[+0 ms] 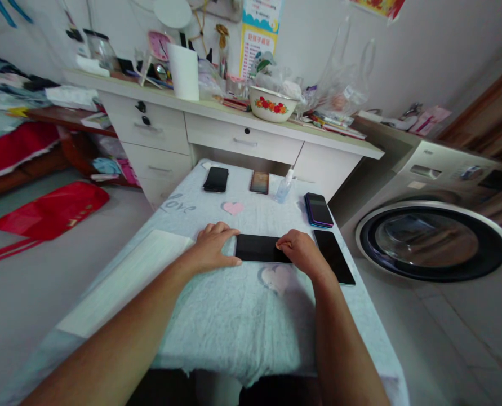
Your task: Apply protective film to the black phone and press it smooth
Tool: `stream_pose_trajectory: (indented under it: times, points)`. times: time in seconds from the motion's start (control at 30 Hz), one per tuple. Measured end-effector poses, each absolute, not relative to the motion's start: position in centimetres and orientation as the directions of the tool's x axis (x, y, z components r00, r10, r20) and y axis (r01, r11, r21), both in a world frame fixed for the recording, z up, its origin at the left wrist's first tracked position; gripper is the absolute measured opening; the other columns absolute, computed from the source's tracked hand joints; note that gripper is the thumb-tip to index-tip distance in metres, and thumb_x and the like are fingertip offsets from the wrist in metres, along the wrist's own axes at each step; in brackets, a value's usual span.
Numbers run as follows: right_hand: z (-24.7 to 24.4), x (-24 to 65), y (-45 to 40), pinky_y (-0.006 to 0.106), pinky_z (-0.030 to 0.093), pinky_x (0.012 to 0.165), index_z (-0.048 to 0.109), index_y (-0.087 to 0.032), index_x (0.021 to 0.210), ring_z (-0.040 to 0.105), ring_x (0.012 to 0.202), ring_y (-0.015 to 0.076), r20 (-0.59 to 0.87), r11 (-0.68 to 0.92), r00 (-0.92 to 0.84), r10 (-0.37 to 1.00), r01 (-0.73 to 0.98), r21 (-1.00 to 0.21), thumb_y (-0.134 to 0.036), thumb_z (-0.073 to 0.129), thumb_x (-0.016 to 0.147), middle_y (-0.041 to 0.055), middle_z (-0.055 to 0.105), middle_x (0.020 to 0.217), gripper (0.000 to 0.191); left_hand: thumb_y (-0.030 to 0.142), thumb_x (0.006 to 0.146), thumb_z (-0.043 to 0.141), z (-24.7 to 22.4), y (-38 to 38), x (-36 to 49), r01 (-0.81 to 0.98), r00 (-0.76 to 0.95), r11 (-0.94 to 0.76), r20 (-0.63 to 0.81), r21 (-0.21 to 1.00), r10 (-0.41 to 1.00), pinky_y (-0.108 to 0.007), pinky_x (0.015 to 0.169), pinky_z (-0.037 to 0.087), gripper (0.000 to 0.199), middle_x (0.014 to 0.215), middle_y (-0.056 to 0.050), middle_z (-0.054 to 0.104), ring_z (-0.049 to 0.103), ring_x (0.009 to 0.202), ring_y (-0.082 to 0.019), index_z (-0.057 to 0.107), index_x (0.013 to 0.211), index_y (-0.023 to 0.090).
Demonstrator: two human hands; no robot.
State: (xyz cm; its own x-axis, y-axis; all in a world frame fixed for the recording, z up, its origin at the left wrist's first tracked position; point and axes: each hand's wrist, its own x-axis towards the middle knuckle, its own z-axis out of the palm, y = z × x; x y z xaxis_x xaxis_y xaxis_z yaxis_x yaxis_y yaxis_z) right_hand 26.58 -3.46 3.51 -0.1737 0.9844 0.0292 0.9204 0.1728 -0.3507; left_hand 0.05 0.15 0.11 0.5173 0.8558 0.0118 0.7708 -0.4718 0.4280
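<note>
A black phone lies flat and sideways on the cloth-covered table. At its left end is my left hand, thumb and fingers spread around the corners. My right hand is closed over the phone's right end, its fingertips pressed together on something small and tan that I cannot make out. Just right of that hand lies a second dark phone or tablet. Beyond it is a dark phone with a blue-purple edge. A clear spray bottle stands upright farther back.
Another black phone and a blurred brownish card lie at the table's far end. A long white sheet lies at left. Behind stands a white desk with a flowered bowl; a washing machine is at right.
</note>
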Motion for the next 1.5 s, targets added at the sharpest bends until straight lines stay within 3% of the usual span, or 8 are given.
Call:
stream_pose_trajectory:
  times: [0.5,0.8,1.0,1.1,1.3,1.5]
  points:
    - [3.2,28.2,-3.1,0.025,0.042,0.075,0.077,-0.018,0.086,0.063,0.084,0.0182,0.050,0.043,-0.029,0.998,0.945,-0.325,-0.015,0.055,0.082,0.0088,0.071,0.091,0.022,0.056,0.067,0.067,0.7,-0.1,0.5,0.781,0.509,-0.452,-0.018,0.431,0.861,-0.042,0.099,0.036,0.076,0.127,-0.010,0.050,0.045,0.115,-0.032,0.051,0.133,0.025]
    - [4.8,28.7,-4.4,0.022,0.042,0.061,0.075,-0.014,0.076,0.063,0.067,0.0149,-0.133,0.014,-0.108,0.985,0.823,-0.568,-0.012,0.060,0.075,0.0046,0.071,0.070,0.015,0.055,0.066,0.068,0.3,0.0,0.5,0.757,0.516,-0.469,0.024,0.456,0.856,-0.041,0.099,0.036,0.072,0.124,-0.009,0.051,0.045,0.114,-0.031,0.053,0.130,0.025]
    - [5.0,29.3,-4.9,0.022,0.041,0.057,0.075,-0.014,0.075,0.062,0.064,0.0143,-0.217,-0.011,-0.166,0.962,0.771,-0.637,-0.013,0.059,0.073,0.0028,0.070,0.067,0.016,0.047,0.067,0.069,-0.2,0.1,0.5,0.720,0.526,-0.487,0.070,0.495,0.848,-0.041,0.098,0.037,0.067,0.121,-0.008,0.052,0.047,0.112,-0.030,0.053,0.126,0.022]
    - [4.8,29.3,-4.8,0.023,0.042,0.060,0.075,-0.015,0.076,0.063,0.066,0.0151,-0.171,-0.014,-0.118,0.978,0.784,-0.620,-0.014,0.059,0.074,0.0034,0.071,0.069,0.017,0.046,0.068,0.069,-0.2,0.2,0.5,0.702,0.536,-0.498,0.083,0.509,0.840,-0.041,0.097,0.037,0.065,0.121,-0.009,0.052,0.047,0.112,-0.030,0.052,0.126,0.021]
    - [3.6,29.2,-3.7,0.026,0.043,0.073,0.076,-0.018,0.078,0.064,0.078,0.0178,0.061,0.037,-0.009,0.998,0.873,-0.486,-0.014,0.058,0.078,0.0060,0.072,0.082,0.019,0.041,0.068,0.071,0.1,0.1,0.7,0.671,0.541,-0.487,0.079,0.559,0.837,-0.042,0.097,0.038,0.061,0.119,-0.009,0.054,0.048,0.112,-0.029,0.052,0.123,0.021]
    - [2.5,29.5,-3.1,0.027,0.043,0.074,0.074,-0.019,0.079,0.065,0.080,0.0187,0.180,-0.018,0.142,0.973,0.830,-0.558,-0.021,0.059,0.080,0.0054,0.072,0.084,0.015,0.031,0.065,0.072,0.3,-0.1,1.0,0.628,0.527,-0.461,0.092,0.627,0.845,-0.041,0.094,0.039,0.060,0.113,-0.008,0.057,0.051,0.108,-0.028,0.050,0.118,0.020]
